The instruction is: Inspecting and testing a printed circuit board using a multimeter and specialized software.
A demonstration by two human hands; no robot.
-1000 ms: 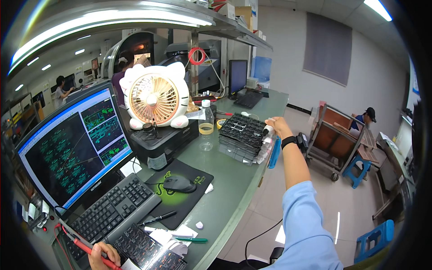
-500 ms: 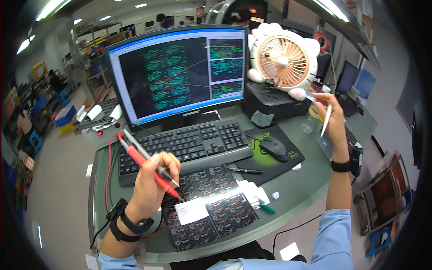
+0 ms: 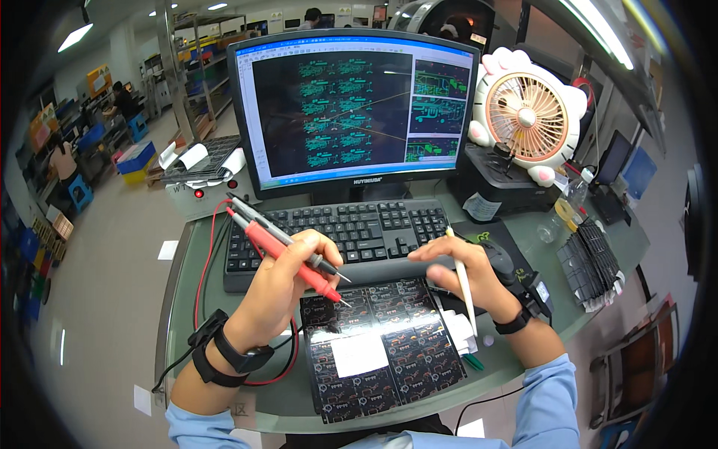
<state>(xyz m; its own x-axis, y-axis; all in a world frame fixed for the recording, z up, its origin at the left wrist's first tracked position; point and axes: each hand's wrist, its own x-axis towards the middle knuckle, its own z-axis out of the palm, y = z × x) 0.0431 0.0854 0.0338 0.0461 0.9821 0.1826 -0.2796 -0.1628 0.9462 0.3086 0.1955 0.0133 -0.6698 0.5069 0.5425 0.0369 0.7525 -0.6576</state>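
Observation:
My left hand (image 3: 283, 288) is closed around a red test probe (image 3: 318, 281) and a black test probe (image 3: 327, 266). Their tips point down and right, just over the upper edge of a dark panel of printed circuit boards (image 3: 422, 359). A white slip of paper (image 3: 360, 355) lies on that panel. My right hand (image 3: 479, 280) hovers between the keyboard and the mouse, fingers loosely stretched. A thin white pen-like stick (image 3: 464, 288) is tucked in it; its exact kind I cannot make out.
Behind the panel stand a black keyboard (image 3: 344, 243) and a monitor (image 3: 329, 120) with a green circuit layout. A mouse (image 3: 496, 258), a cat-shaped fan (image 3: 527, 116) on a black box, and a rack of dark boards (image 3: 591, 262) are at right. A red lead (image 3: 200, 277) runs along the left.
My right hand has come down and left from beside the fan to the keyboard's right end, still with the white stick. The view has shifted; my left hand keeps both probes.

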